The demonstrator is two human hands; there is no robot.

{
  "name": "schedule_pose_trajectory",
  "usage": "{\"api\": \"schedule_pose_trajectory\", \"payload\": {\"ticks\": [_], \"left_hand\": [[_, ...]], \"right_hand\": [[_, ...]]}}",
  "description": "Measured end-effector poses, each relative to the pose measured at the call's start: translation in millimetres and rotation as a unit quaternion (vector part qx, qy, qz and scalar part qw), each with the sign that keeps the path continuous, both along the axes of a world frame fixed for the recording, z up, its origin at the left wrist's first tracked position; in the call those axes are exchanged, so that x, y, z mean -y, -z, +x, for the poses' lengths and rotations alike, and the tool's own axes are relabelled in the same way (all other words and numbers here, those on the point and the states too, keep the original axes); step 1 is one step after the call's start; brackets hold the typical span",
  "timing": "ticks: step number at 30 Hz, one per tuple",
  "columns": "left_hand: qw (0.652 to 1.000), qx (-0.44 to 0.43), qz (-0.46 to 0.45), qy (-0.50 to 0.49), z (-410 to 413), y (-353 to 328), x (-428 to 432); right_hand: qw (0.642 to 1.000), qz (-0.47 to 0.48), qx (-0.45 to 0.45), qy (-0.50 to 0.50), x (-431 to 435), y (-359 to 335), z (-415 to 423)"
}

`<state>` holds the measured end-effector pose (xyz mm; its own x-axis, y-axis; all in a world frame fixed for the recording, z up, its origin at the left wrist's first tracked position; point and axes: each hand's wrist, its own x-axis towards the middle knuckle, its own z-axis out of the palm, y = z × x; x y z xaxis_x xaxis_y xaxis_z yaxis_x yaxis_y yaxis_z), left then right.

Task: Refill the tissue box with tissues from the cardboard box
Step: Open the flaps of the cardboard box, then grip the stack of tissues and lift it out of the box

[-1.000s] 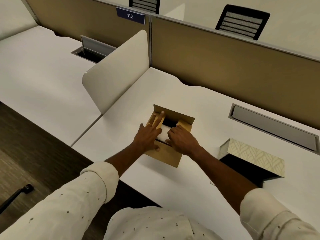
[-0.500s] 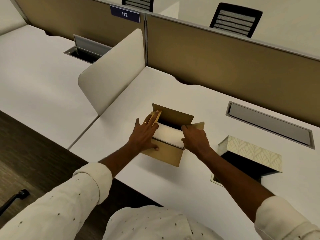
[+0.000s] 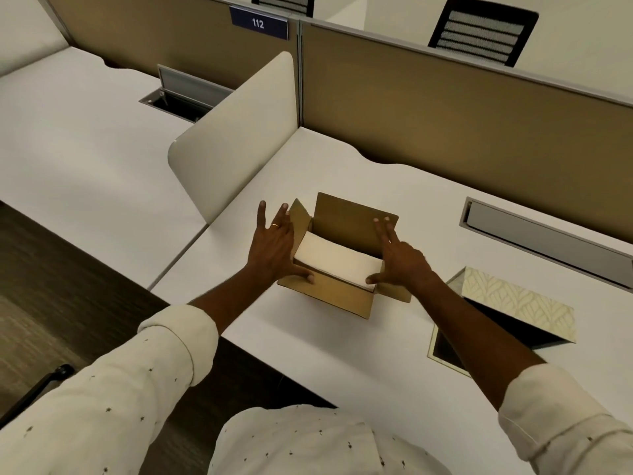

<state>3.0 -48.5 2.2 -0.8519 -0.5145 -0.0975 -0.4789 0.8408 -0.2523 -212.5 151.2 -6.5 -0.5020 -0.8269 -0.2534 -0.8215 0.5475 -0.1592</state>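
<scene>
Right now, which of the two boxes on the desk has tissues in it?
The brown cardboard box between the left hand and right hand: a white tissue stack fills it. The patterned tissue box beside it shows only a dark interior.

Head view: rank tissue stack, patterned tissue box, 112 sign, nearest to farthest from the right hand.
From the right hand:
1. Tissue stack, inside the cardboard box, right at the thumb, on the hand's left.
2. Tissue box, on the desk to the right, lying on its side.
3. 112 sign, on the partition, far back left.
</scene>
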Motion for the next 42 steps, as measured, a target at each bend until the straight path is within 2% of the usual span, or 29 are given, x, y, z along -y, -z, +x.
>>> {"api": "schedule_pose_trajectory", "payload": {"ticks": [2,5,11,15,19,26,30,32,35,38,40,42], "left_hand": [[0.999,0.026,0.011,-0.029,-4.2,0.5,1.7],[0.994,0.049,0.079,-0.058,-10.6,6.2,3.0],[0.963,0.047,0.262,-0.040,-26.3,17.8,-8.5],[0.946,0.069,0.314,-0.046,-33.1,21.5,-8.9],[0.945,0.060,0.321,-0.036,-37.0,32.0,-4.7],[0.972,0.043,0.233,-0.010,-42.7,35.7,-13.4],[0.972,0.074,0.223,0.008,-48.4,36.4,-5.7],[0.965,0.112,0.235,0.030,-51.7,28.1,6.3],[0.963,0.119,0.239,0.043,-61.2,3.3,29.6],[0.975,0.067,0.195,0.086,-77.4,-13.9,45.4],[0.968,0.049,0.225,0.102,-93.1,-12.6,50.3],[0.952,0.068,0.274,0.116,-108.0,-3.8,49.3]], "right_hand": [[1.000,0.009,0.027,0.011,5.0,-2.5,-7.7],[0.997,0.021,0.061,0.032,12.9,-5.1,-16.0],[0.994,0.054,0.084,0.038,23.8,0.2,-23.8],[0.992,0.068,0.098,0.042,28.4,6.9,-25.8],[0.990,0.082,0.109,0.047,28.5,14.3,-29.7],[0.982,0.073,0.152,0.081,31.2,24.6,-30.9],[0.982,0.058,0.160,0.086,28.5,25.0,-28.9],[0.986,0.054,0.134,0.086,26.8,21.1,-29.0],[0.992,-0.047,0.071,0.094,26.8,17.2,-27.0],[0.981,-0.143,0.081,0.106,34.9,13.5,-19.0],[0.980,-0.123,0.128,0.091,43.8,16.3,-18.1],[0.982,-0.075,0.165,0.057,51.7,22.0,-22.4]]}}
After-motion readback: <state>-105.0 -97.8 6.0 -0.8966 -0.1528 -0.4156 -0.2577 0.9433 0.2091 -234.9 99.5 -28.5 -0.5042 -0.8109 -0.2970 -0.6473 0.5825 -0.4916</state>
